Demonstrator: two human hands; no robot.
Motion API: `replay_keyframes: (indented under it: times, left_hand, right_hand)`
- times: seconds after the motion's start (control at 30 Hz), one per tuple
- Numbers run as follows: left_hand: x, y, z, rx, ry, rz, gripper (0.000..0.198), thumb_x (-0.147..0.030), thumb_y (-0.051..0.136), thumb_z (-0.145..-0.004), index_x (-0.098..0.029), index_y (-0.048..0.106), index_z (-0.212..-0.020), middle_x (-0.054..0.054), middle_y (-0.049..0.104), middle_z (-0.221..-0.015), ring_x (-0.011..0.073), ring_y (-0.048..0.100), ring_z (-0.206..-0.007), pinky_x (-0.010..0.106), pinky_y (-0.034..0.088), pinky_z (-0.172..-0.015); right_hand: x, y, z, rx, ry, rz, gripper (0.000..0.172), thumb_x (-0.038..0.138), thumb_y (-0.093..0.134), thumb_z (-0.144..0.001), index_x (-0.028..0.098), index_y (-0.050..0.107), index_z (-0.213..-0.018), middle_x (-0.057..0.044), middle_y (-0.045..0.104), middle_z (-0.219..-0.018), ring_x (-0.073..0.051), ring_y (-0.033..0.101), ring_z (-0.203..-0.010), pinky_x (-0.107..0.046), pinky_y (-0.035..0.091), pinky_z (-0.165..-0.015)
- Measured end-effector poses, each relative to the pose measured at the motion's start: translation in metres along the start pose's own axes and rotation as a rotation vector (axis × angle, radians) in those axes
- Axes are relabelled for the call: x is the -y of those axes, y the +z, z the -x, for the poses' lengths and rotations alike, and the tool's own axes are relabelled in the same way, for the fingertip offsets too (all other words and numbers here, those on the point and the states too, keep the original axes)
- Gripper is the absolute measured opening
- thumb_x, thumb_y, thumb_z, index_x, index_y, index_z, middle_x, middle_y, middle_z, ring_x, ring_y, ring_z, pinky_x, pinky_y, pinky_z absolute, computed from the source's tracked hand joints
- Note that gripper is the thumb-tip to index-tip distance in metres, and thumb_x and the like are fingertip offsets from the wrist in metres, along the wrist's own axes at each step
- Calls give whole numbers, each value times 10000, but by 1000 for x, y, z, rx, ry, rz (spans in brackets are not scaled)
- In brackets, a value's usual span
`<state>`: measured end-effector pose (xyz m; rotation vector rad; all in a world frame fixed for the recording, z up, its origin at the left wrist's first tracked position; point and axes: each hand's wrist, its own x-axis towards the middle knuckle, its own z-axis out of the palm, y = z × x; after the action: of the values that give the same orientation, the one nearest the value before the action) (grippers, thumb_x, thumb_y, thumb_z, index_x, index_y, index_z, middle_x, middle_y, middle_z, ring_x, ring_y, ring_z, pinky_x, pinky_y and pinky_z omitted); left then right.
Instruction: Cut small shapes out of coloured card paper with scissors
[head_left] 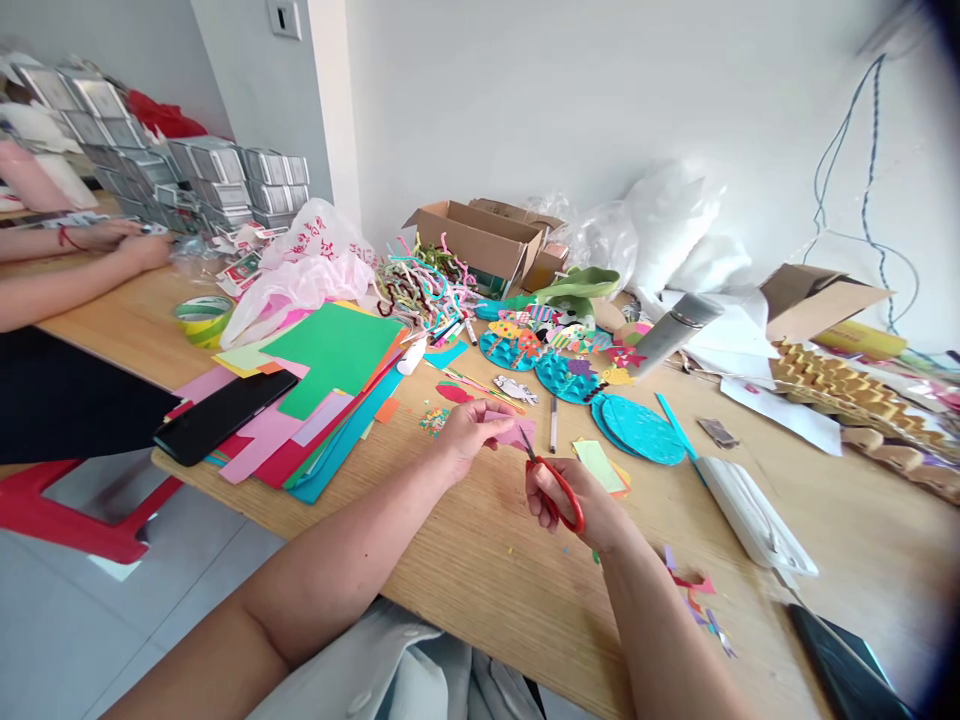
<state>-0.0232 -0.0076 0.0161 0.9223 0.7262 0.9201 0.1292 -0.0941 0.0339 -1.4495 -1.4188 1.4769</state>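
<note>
My left hand (471, 432) pinches a small piece of pink paper (514, 430) above the table. In my right hand (574, 500) are red-handled scissors (576, 508), their blades meeting the paper's right part. A dark pen (553, 424) lies just behind the scissors. Beyond my left hand are a red paper shape (454, 392), a grey-white fish cutout (516, 389) and a scatter of tiny coloured bits (433, 421). Pale green paper pieces (598, 466) rest to the right of the scissors.
Left is a stack of coloured paper (337, 350) with a black phone (225, 415) on it. Blue painted discs (641, 428), a metal bottle (679, 330) and a white power strip (754, 515) are right. Paper scraps (697, 590) lie near my right forearm. Another person's hands (131, 245) work far left.
</note>
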Motion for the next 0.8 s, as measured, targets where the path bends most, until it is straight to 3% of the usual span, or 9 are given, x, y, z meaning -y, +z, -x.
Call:
replay_keyframes:
  times: [0.4, 0.6, 0.8]
  left_hand:
    - [3, -2, 0, 100, -67, 11, 227, -236, 740, -550, -138, 632, -724, 18, 636, -710, 108, 565, -634, 228, 379, -590]
    - [3, -1, 2, 199, -113, -20, 235, -271, 731, -572, -131, 659, -746, 59, 668, -827, 113, 568, -650, 248, 426, -601]
    - [-1, 1, 5, 194, -130, -62, 239, -325, 710, -574, -120, 660, -687, 39, 633, -696, 111, 540, -599, 241, 422, -561]
  right_hand:
    - [-4, -3, -1, -25, -47, -70, 498, 638, 487, -797, 169, 539, -641, 1, 586, -524, -91, 520, -397, -191, 412, -382]
    - [-6, -3, -1, 8, -54, -90, 485, 624, 513, -797, 159, 545, -662, -4, 590, -531, -90, 524, -401, -187, 410, -384]
    - [-1, -2, -1, 50, -71, -83, 512, 650, 537, -765, 149, 540, -661, -10, 582, -534, -89, 523, -404, -191, 411, -394]
